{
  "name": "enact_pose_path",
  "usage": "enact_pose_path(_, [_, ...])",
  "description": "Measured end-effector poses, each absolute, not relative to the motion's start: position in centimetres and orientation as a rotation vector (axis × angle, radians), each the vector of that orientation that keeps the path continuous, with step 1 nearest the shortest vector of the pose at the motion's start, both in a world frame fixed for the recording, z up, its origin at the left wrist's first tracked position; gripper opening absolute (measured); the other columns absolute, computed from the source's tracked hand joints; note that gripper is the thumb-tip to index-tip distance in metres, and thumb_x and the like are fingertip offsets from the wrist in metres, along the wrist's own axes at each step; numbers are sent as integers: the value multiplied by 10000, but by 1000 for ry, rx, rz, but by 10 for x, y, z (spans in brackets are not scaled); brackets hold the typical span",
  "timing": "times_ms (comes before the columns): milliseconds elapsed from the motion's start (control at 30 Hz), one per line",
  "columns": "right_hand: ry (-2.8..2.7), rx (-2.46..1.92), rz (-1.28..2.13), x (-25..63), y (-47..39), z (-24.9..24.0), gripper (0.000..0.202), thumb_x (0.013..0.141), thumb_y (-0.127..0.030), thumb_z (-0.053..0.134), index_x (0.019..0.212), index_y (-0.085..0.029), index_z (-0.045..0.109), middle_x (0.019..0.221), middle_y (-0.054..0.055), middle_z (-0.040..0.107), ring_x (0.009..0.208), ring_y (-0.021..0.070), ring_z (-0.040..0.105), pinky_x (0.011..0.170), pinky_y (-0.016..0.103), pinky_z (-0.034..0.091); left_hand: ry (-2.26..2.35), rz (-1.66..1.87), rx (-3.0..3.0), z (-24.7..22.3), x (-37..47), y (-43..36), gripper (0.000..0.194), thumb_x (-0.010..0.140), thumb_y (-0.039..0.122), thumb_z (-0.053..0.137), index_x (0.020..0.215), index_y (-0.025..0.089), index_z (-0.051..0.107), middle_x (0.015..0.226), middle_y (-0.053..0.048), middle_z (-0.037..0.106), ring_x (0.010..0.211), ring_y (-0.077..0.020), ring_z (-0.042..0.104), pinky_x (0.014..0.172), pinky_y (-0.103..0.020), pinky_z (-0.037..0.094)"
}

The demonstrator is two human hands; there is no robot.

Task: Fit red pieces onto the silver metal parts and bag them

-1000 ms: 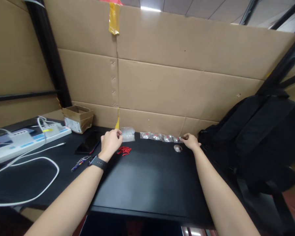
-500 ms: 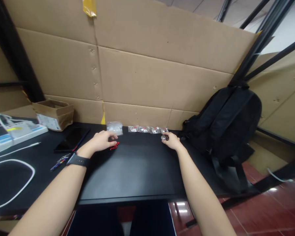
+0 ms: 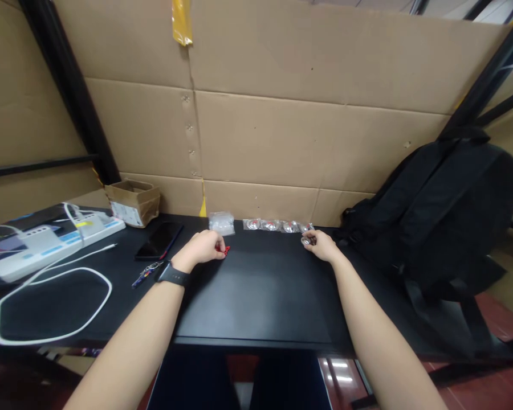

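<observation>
Rising beyond both hands, a cardboard wall (image 3: 256,136) backs the black table (image 3: 256,302) that lies beneath them. A black backpack (image 3: 453,210) stands to the right of the right hand (image 3: 322,246). Well to the left of the left hand (image 3: 204,248) lies a white power strip (image 3: 29,262), and a small open cardboard box (image 3: 134,202) sits farther back on that same side. A dark phone (image 3: 159,240) rests just left of the left hand, and a clear plastic bag (image 3: 222,223) lies just beyond its fingers. Four clear packets (image 3: 270,225) run in a row beyond and between the hands, the last one near the right fingertips. A keychain (image 3: 144,274) lies beside the left wrist. Under the right thumb and fingers, which bend in with a narrow gap, is a round disc (image 3: 306,241); whether they grip it cannot be told. The left fingers curl nearly together over a red cord (image 3: 227,250), which pokes out at their tips; its hold is hidden.
</observation>
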State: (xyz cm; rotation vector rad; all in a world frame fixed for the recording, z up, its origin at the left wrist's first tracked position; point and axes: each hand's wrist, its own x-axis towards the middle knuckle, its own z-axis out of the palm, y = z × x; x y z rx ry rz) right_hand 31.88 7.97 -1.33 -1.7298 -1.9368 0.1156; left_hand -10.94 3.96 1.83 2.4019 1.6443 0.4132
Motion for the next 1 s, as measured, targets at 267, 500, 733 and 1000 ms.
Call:
enact_pose_path(267, [-1900,-1645,177,315,76,-8,471,660,-194,772,1120,-269,706,1110,74,695,1025,282,649,882,404,499,1684,413,2437,19,-107,33,96,707,276,672,675,297,760,793,-14,776,814,-228,712,744,-293,471])
enact_pose_path(500, [-1846,-1447,155,304,73,-1,429,690,-210,735,1112,-268,687,1128,59,674,1052,263,636,961,422,478,1629,406,2437,22,-109,31,87,702,250,688,628,283,720,774,-15,762,853,-231,691,787,-301,470])
enact_pose_path(733, [-1880,-1145,305,263,55,11,380,717,-219,709,1092,-258,661,1160,55,666,1067,255,617,971,441,464,1206,760,2387,44,-90,11,163,914,306,519,863,239,660,833,-13,738,788,-170,675,746,-262,469])
enact_pose_path(1000, [-1621,-843,936,186,20,19,373,731,-327,802,1062,-250,648,1176,78,675,1078,262,629,865,391,525,1186,1173,2143,26,-30,6,228,901,396,592,1002,250,736,978,-41,775,896,-217,707,862,-331,516])
